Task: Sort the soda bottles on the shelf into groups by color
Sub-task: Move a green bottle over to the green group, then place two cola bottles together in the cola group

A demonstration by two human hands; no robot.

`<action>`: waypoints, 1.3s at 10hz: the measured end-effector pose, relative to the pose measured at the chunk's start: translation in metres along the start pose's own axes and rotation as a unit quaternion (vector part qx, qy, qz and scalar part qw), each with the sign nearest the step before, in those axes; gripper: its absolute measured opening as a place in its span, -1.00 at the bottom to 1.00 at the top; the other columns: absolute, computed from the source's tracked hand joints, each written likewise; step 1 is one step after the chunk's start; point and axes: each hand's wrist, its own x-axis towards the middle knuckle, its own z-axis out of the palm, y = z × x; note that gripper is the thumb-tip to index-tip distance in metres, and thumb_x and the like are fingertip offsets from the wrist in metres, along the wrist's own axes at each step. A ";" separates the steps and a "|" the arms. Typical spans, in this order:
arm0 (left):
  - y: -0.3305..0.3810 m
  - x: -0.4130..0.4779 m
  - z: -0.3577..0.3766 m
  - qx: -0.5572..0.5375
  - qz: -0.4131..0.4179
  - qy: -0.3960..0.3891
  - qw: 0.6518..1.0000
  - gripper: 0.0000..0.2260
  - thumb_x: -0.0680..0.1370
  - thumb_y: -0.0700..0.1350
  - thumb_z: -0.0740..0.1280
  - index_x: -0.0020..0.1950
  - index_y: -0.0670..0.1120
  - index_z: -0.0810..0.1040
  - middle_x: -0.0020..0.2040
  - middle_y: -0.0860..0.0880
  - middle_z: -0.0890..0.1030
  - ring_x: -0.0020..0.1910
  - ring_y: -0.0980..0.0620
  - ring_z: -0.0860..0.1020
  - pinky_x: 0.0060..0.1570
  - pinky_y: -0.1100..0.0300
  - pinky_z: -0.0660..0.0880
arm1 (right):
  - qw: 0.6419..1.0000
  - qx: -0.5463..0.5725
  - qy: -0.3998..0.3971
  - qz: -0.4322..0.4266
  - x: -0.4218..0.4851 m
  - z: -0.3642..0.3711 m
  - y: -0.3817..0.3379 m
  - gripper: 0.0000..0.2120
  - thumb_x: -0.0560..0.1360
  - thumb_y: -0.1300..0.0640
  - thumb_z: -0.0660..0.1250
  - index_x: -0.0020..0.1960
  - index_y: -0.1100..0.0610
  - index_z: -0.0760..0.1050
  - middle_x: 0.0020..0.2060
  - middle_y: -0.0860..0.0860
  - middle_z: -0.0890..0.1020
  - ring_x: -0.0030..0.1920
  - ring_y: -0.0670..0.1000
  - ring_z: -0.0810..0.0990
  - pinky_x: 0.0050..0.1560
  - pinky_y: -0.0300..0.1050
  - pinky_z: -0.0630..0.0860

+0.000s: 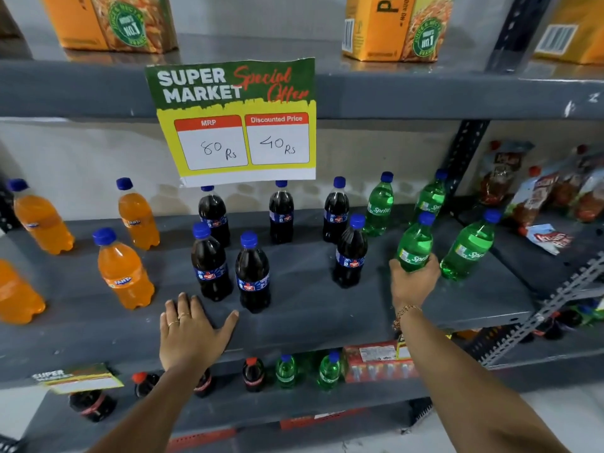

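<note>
On the grey shelf (310,308), several orange soda bottles (124,273) stand at the left, several dark cola bottles (251,273) in the middle, and green soda bottles (379,207) at the right. My right hand (413,282) grips the base of one green bottle (415,246) that stands beside another green bottle (469,250). My left hand (192,328) lies flat on the shelf's front edge, fingers spread, just in front of the cola bottles and holding nothing.
A price sign (235,122) hangs from the upper shelf over the back cola bottles. Orange juice cartons (395,27) stand above. Snack packets (549,197) fill the shelf to the right. The lower shelf holds cola and green bottles (286,371).
</note>
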 end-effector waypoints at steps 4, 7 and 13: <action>0.002 0.001 0.000 -0.005 -0.001 -0.001 1.000 -0.15 0.45 0.39 0.04 0.50 -0.19 0.04 0.55 -0.16 0.03 0.53 -0.15 -0.09 0.52 -0.02 -0.09 | 0.995 0.044 -0.055 -0.075 -0.088 0.008 -0.009 -0.25 0.32 0.13 0.29 0.43 0.22 0.05 0.42 0.12 0.14 0.45 0.15 0.04 0.47 0.15 0.04; 0.001 0.011 -0.004 -0.068 0.007 0.011 0.998 -0.16 0.41 0.35 0.22 0.45 -0.22 0.15 0.50 -0.17 0.21 0.51 -0.15 0.06 0.50 -0.03 0.05 | 0.923 0.033 -0.321 -0.211 -0.183 0.063 -0.045 -0.28 0.30 -0.20 0.40 0.31 0.08 0.21 0.20 -0.09 0.29 0.25 -0.10 0.26 0.20 -0.48 0.23; 0.008 0.029 -0.026 -0.392 -0.010 0.040 0.919 -0.55 0.42 -0.03 0.46 0.26 -0.10 0.48 0.14 -0.13 0.61 0.18 -0.10 0.50 0.07 0.12 0.38 | 0.948 0.030 -0.318 -0.002 -0.150 0.073 -0.040 -0.35 0.32 0.27 0.48 0.31 0.12 0.25 0.08 -0.10 0.51 0.07 -0.12 0.51 0.13 -0.23 0.39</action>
